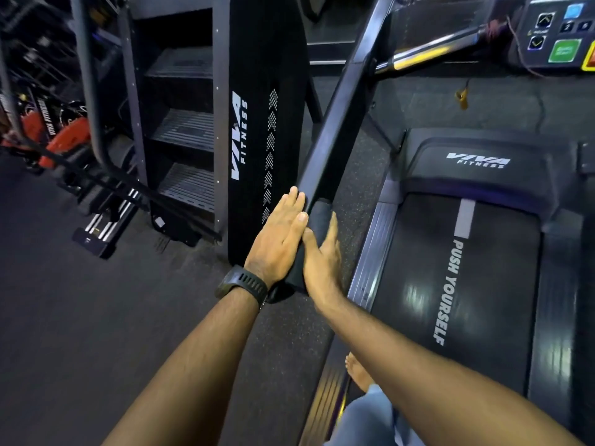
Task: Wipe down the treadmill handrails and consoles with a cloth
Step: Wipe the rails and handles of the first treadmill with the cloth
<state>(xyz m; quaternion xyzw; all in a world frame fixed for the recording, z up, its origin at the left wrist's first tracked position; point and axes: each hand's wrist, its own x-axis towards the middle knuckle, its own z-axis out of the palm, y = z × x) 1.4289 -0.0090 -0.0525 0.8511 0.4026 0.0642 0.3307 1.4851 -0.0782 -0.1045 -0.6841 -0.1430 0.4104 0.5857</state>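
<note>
"Two hands flat on one rail and no cloth that I can see: that's my first worry. My left hand (280,239) lies against the outer side of the padded end (317,220) of the handrail (341,117), and my right hand (322,262) against the inner side. Fingers are straight on both, with nothing gripped."

"So neither hand holds anything?"

"Neither, as far as this view shows. The palms face the foam, so a thin rag pressed under one would be hidden, but no edge of fabric shows anywhere. Rubbing like this, I judge the pad gets skin oil, not a wipe."

"Where's the rest of the job from there?"

"The handrail runs up and away from my fingertips toward the console (560,37) at the top right, well apart from both hands. The padded end is sandwiched between my palms, touching both."

"Other risks?"

"A bare foot (357,371) shows near the deck's edge, just beside the treadmill belt (483,284). If I lean hard on open palms with no wrap round the rail, nothing would catch a slip. The wristwatch (241,283) on my left wrist sits near the rail's butt end — it could scuff the foam. The stair climber (257,75) stands just to the left, close to where my elbow would swing."
</note>
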